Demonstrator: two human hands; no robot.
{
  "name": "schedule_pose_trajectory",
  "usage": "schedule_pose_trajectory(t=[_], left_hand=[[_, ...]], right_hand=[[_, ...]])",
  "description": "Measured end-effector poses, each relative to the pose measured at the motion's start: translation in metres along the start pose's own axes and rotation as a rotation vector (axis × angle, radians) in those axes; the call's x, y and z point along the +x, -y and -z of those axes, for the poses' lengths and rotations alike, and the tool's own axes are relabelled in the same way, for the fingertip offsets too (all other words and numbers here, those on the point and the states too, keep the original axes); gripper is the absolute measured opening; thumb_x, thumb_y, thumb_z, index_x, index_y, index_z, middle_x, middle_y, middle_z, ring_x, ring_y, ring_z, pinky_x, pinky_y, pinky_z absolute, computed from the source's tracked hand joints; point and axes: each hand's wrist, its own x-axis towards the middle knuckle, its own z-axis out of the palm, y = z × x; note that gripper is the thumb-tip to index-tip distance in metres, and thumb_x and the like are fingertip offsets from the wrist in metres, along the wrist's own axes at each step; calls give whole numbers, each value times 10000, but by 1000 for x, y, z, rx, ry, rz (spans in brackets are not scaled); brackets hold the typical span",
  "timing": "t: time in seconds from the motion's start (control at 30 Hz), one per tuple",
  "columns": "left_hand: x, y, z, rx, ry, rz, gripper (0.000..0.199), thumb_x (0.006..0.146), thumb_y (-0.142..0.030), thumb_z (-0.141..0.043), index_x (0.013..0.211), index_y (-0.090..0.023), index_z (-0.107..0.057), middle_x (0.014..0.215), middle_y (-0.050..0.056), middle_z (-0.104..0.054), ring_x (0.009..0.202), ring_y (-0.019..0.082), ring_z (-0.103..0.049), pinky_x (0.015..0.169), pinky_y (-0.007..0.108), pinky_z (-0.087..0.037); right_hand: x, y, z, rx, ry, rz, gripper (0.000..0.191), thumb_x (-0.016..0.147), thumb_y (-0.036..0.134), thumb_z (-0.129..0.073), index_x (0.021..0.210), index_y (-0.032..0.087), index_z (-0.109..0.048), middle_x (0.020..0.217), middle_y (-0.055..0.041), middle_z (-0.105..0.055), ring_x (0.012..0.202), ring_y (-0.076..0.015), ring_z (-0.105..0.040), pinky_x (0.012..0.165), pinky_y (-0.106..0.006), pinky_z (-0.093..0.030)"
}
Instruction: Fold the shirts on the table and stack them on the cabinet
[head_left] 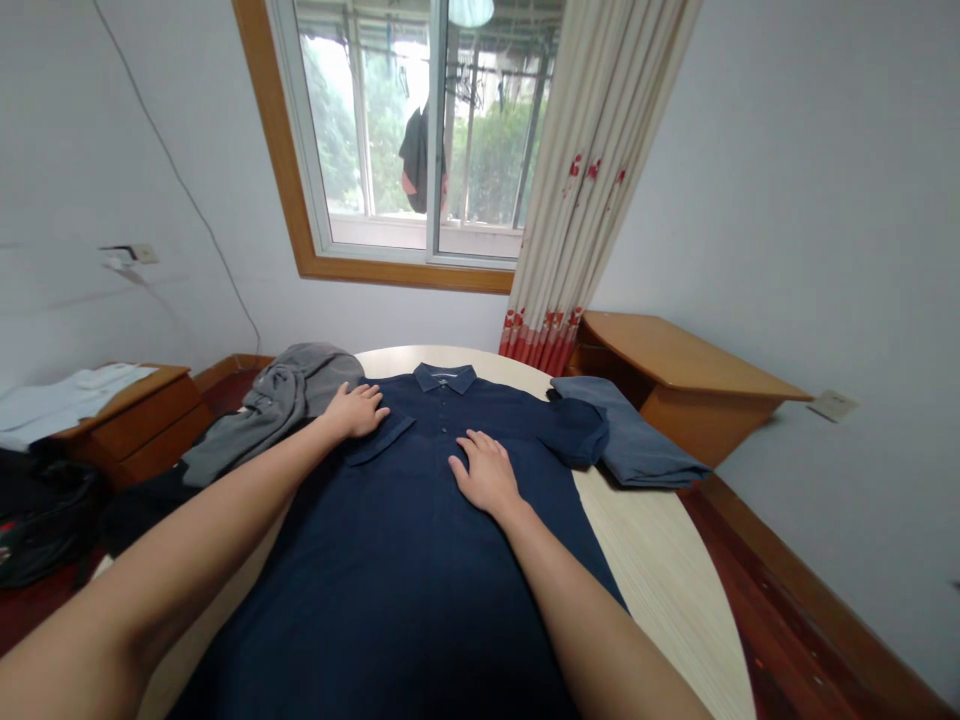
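A navy short-sleeved polo shirt [420, 540] lies front up across the round table [675, 570], its collar toward the window. The sleeve on the left is folded inward over the chest, while the one on the right sticks outward. My left hand [357, 410] rests with fingers spread on the shirt's left shoulder, by the folded sleeve. On the chest, just right of the buttons, lies my right hand [487, 472], fingers extended and palm down. Neither hand grips anything. The shirt's lower end runs out of view at the bottom.
Crumpled grey clothing [289, 400] is heaped at the table's left edge. Folded blue-grey cloth [645, 440] lies on the right, beside a wooden desk [690, 350]. A patterned curtain [577, 180] hangs by the window. A dark bag [45, 510] sits at far left.
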Motion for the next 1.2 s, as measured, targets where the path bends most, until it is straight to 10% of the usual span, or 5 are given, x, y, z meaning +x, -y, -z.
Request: schedule_pose_trajectory(t=[0.23,0.83,1.03,1.2], left_hand=[[33,16,-29,-40,9,169,702,990,-551,-193,1544,-143,-330,1621,146,-218,1517,296,-149,1197,588,-31],[20,-16,-32,-145,-10,221,767,994,-549,-144,1540,-30,-285,1623,174,-168,1515,302,-152,1204,574,-129],[-12,-79,-15,-237,-210,13,729,1010,-549,-132,1542,-83,-308,1616,132,-233,1514,280,-174,1212,555,-138],[-34,-104,-33,-288,-126,-90,662,1010,-559,-209,1509,-170,-401,1608,86,-288,1510,269,-194,1202,538,-197]], right_hand=[[0,1,2,7,9,-15,465,969,396,-451,1359,183,-587,1500,-113,-485,1412,-279,-391,1177,-452,-263],[1,0,4,37,-10,-11,478,947,388,-487,1352,154,-585,1487,-127,-495,1389,-275,-414,1161,-436,-280],[11,-46,59,-127,-404,-366,392,914,346,-513,1230,172,-666,1400,-148,-555,1335,-296,-436,1158,-524,-208],[5,-107,93,-243,-247,-722,425,891,450,-557,1237,245,-694,1392,-170,-555,1355,-392,-397,1108,-662,-173]])
